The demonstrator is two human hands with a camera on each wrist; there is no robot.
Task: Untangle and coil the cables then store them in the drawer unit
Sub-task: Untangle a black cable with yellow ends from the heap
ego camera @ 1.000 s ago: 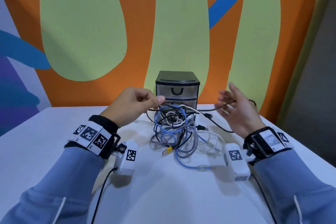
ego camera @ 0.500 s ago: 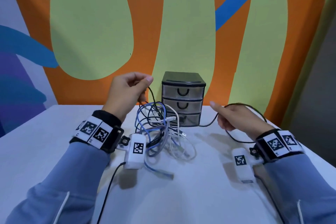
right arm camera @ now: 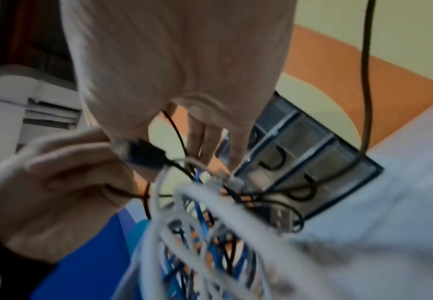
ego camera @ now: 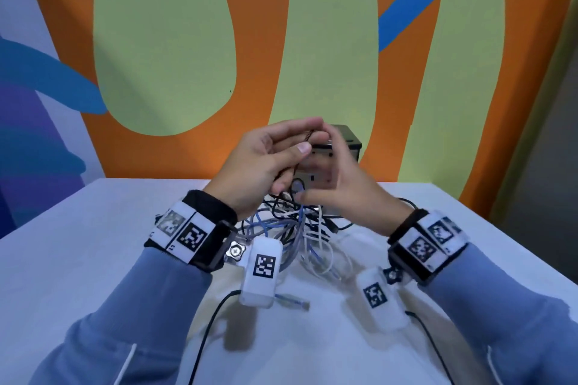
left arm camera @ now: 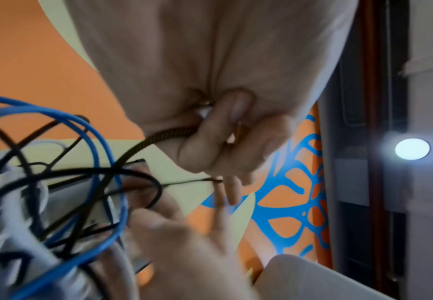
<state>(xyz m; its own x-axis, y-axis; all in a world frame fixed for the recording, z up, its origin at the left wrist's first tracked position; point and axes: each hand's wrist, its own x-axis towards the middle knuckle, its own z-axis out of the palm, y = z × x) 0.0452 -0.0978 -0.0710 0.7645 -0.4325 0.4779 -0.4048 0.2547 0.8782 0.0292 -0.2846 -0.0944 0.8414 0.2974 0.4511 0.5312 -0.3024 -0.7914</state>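
Note:
My left hand (ego camera: 300, 144) is raised in front of the drawer unit (ego camera: 350, 142) and pinches a braided dark cable (left arm camera: 169, 134) between thumb and fingers; a black USB plug (right arm camera: 146, 154) also sits at its fingers. Close against it, my right hand (ego camera: 314, 169) has fairly straight fingers (right arm camera: 205, 138) reaching into the tangle, with a thin black cable (right arm camera: 177, 130) running past its palm. The tangle of blue, white and black cables (ego camera: 294, 228) hangs from my hands down to the white table (ego camera: 93, 244). The unit's drawers (right arm camera: 313, 162) are closed.
The drawer unit stands at the table's back edge against the orange and green wall (ego camera: 175, 40). A loose blue cable end (ego camera: 294, 302) lies on the table near me. A black cable loop (ego camera: 406, 201) trails behind my right wrist.
Both hands came together and rose in front of the drawer unit. The right hand left the table's right side and reached to the left hand's cable. The tangle shifted back toward the unit.

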